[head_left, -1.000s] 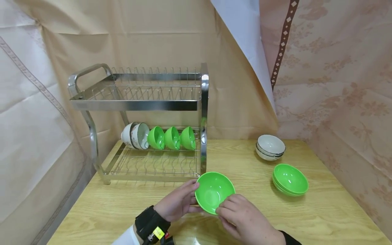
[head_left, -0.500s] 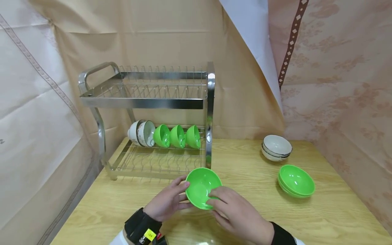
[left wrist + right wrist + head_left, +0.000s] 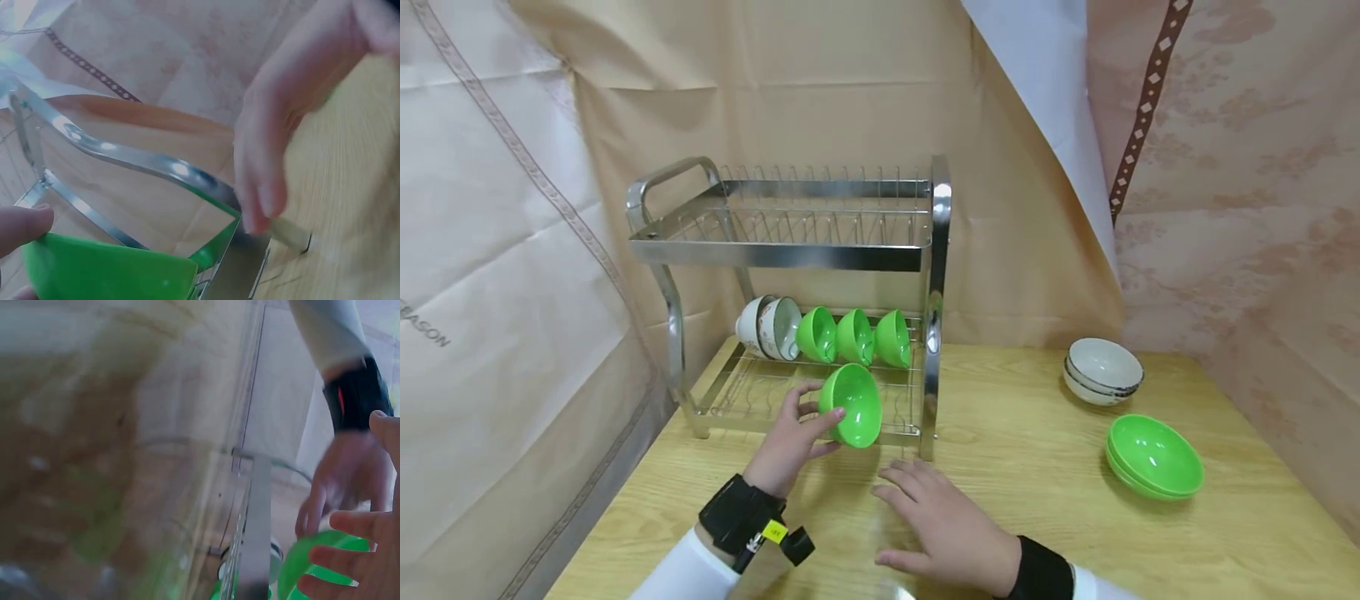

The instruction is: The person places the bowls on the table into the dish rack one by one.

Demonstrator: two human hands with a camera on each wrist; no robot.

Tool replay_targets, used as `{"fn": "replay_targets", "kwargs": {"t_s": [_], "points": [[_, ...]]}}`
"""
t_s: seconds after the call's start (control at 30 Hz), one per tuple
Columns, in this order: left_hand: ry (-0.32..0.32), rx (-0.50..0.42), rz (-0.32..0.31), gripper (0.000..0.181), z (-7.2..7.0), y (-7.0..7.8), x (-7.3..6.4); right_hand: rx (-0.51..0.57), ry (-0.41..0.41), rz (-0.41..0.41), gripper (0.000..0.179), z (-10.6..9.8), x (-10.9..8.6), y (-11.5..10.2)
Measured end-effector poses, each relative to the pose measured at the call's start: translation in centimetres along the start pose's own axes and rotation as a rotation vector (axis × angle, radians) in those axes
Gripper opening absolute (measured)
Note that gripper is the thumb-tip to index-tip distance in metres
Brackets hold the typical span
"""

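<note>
1 wood-look tbl (image 3: 1045,454) | beige cloth (image 3: 850,117) bhnd rack (image 3: 790,257) | L hand (image 3: 790,442) grips grn bowl (image 3: 856,407) | R hand (image 3: 951,527) fingers spread

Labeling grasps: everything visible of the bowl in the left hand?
The bowl is bright green, round, glossy, plastic-looking, with a smooth rim. It is empty and tilted, opening toward the head camera. The left hand grips its left side, thumb at the rim; the right hand is apart from it. In the head view the bowl hides part of the rack; contact unclear.
</note>
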State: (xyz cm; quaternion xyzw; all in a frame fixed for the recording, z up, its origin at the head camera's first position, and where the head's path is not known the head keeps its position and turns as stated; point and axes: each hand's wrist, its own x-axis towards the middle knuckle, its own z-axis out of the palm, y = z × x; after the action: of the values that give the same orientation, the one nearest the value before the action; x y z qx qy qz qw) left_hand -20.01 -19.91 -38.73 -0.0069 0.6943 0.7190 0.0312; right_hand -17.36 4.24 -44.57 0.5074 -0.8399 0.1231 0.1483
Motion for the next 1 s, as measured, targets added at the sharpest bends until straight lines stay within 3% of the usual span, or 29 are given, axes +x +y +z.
{"fn": "replay_targets", "kwargs": {"t_s": [0.17, 0.4, 0.5, 0.67, 1.0], "points": [[0.014, 0.153, 0.036, 0.068, 1.4, 0.2, 2.1, 0.032, -0.020, -0.005, 0.068, 0.4, -0.2, -0.5], [0.110, 0.471, 0.072, 0.072, 2.8, -0.1, 4.8, 0.010, 0.002, -0.017, 0.068, 0.4, -0.1, -0.4], [0.138, 0.565, 0.076, 0.074, 3.2, -0.3, 5.6, 0.008, 0.005, -0.018, 0.067, 0.4, 0.0, -0.3], [0.130, 0.581, 0.074, 0.075, 3.7, -0.8, 6.4, 0.015, -0.019, -0.010, 0.067, 0.4, -0.2, -0.4], [0.126, 0.544, 0.051, 0.072, 5.1, -1.8, 7.6, -0.015, 0.016, -0.030, 0.068, 0.4, -0.3, -0.7]]}}
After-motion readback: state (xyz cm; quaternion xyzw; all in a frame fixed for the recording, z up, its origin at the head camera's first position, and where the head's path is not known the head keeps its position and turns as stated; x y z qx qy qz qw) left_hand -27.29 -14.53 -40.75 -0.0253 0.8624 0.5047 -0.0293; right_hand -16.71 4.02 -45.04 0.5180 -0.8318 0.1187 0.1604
